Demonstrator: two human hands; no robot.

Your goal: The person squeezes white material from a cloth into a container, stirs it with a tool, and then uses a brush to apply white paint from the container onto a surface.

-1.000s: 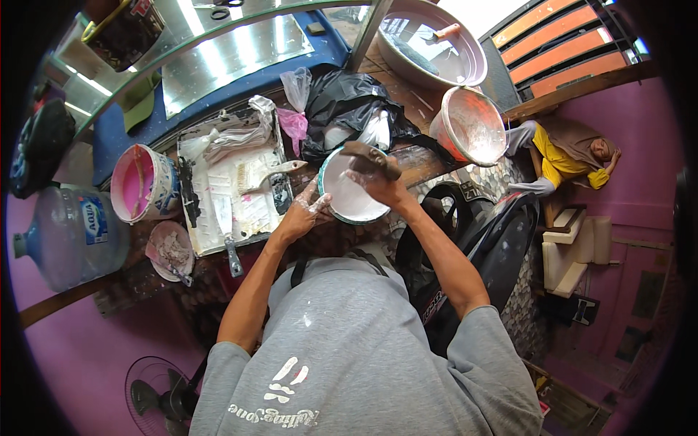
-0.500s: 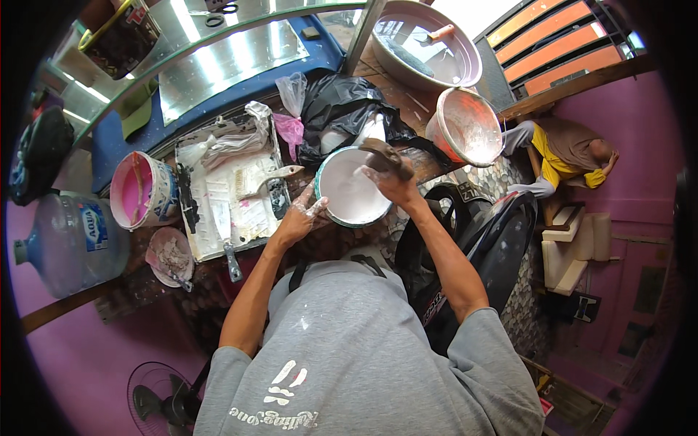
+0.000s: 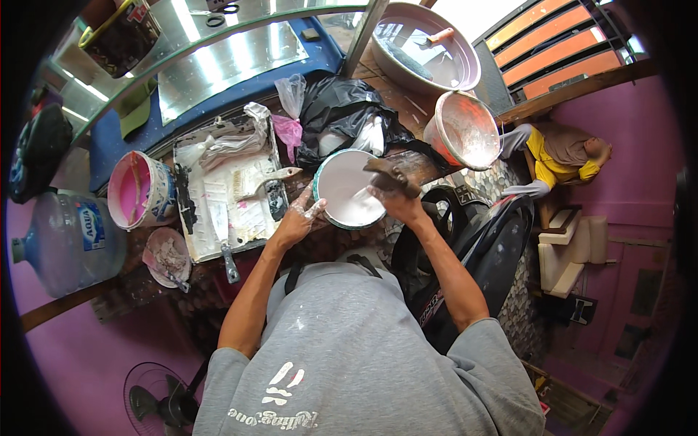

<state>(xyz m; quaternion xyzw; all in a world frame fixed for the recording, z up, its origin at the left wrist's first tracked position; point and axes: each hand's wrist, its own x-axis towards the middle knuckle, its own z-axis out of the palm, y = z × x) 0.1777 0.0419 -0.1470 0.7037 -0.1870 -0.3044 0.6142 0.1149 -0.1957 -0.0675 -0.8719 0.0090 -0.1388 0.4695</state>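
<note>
Right hand (image 3: 396, 200) hides the scraper's (image 3: 389, 174) handle.
</note>
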